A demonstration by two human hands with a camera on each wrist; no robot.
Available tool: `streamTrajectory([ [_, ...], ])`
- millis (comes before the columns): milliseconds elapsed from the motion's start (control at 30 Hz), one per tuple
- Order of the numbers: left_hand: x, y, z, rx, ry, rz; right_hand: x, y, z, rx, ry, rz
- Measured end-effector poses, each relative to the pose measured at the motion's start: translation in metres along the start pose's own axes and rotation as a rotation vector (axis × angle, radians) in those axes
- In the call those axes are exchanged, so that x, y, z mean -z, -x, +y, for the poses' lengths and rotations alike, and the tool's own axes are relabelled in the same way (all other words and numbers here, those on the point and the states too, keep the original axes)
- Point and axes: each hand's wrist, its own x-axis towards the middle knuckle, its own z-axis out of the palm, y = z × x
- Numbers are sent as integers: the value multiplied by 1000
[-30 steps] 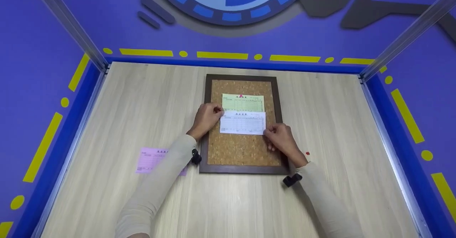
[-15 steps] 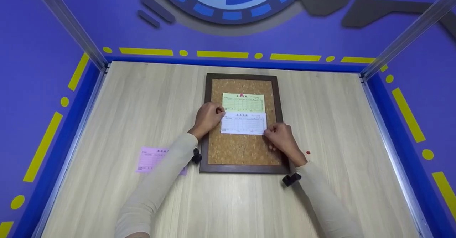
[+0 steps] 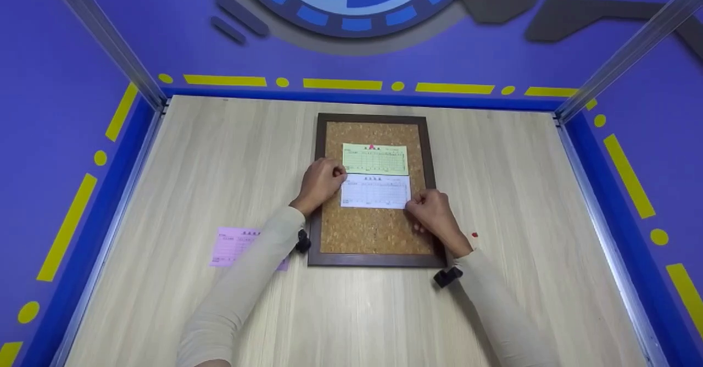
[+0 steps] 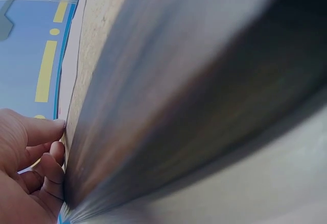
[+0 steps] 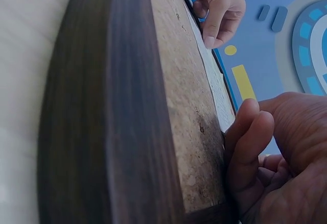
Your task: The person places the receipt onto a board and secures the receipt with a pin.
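Observation:
A white printed form slip lies against the cork board, just below a green form slip that has a pink pin at its top edge. My left hand pinches the white slip at its upper left corner. At the lower right corner, my right hand pinches the same slip. In the left wrist view, the thumb and fingers of the left hand meet at the slip's edge. The right wrist view has the right hand close over the cork, its fingers curled.
A purple form slip lies on the wooden table, partly under the left forearm. A small red object lies right of the board, near the right wrist. The board's dark brown frame borders the cork. Blue walls enclose the table.
The white slip has shifted slightly down, held in both hands, so the green slip's lower edge now shows with a thin line between the two. Both hands have barely moved.

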Motion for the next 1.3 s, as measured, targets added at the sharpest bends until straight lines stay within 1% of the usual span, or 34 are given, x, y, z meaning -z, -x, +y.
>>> streamTrajectory([
  [33,0,0,1,1,-4,-4,0,0,0,2,0,2],
  [133,10,6,19,23,-30,-26,0,0,1,9,-4,5],
  [267,11,7,23,27,-62,-33,0,0,2,7,-12,8],
  [500,9,9,20,15,-62,-26,-1,0,3,3,-24,4],
  [733,9,9,20,-1,-61,-15,-1,0,3,23,-27,2],
  [867,9,10,20,2,-71,-19,0,1,3,14,-30,2],
  [1000,9,10,21,6,-75,-31,1,1,1,-4,-17,-4],
  [1133,10,11,21,-9,-80,-39,1,2,0,-16,0,-7],
  [1233,12,12,21,-25,-84,-58,1,3,-1,-23,-10,-1],
  [1300,14,13,20,-25,-76,-83,2,4,0,-26,-24,5],
])
